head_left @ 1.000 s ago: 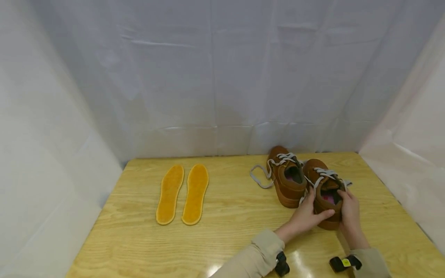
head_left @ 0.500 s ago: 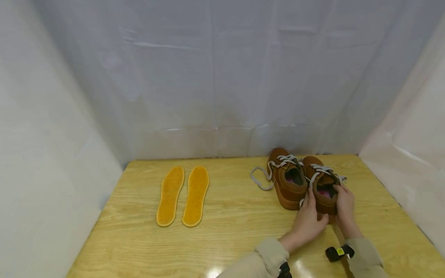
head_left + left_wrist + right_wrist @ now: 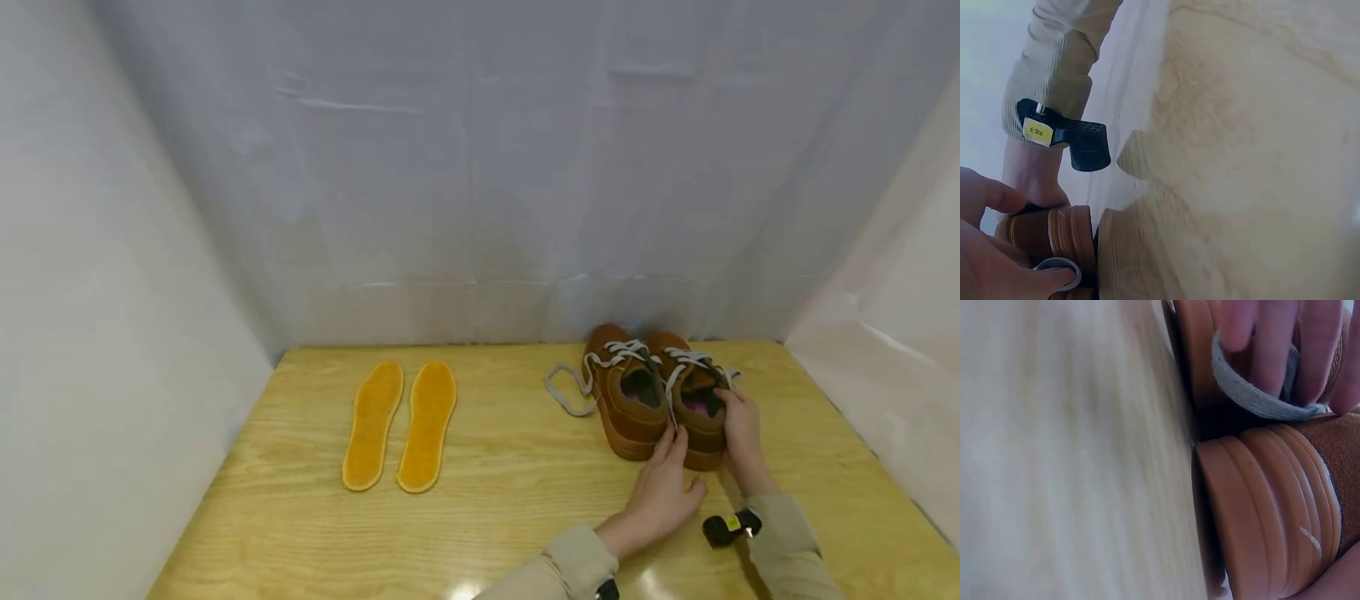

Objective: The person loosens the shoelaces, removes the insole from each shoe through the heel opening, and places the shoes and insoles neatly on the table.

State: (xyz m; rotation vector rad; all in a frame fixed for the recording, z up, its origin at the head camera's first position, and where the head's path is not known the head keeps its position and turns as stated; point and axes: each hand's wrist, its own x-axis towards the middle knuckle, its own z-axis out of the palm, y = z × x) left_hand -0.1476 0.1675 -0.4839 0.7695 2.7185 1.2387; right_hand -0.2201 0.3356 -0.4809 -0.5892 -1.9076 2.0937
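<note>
A pair of brown lace-up shoes stands side by side at the table's back right. My right hand (image 3: 741,425) grips the collar of the right shoe (image 3: 705,437), its thumb at the opening and its fingers along the outer side. My left hand (image 3: 660,496) reaches between the heels with straight fingers, its thumb apart from the shoe. A grey shoelace (image 3: 1244,390) loops by those fingers in the right wrist view. Beside them is the left shoe (image 3: 628,429), with another grey lace (image 3: 564,392) trailing on the table. In the left wrist view, the shoe heel (image 3: 1034,236) appears under my left hand.
Two yellow-orange insoles, a left one (image 3: 373,427) and a right one (image 3: 427,427), lie flat on the wooden table (image 3: 510,467). A grey sheet (image 3: 465,167) hangs behind the table, and pale sheets flank it.
The right shoe has moved back and slightly left, now about level with the other shoe. My left thumb has come away from its heel, and the left fingers have slipped between the shoes.
</note>
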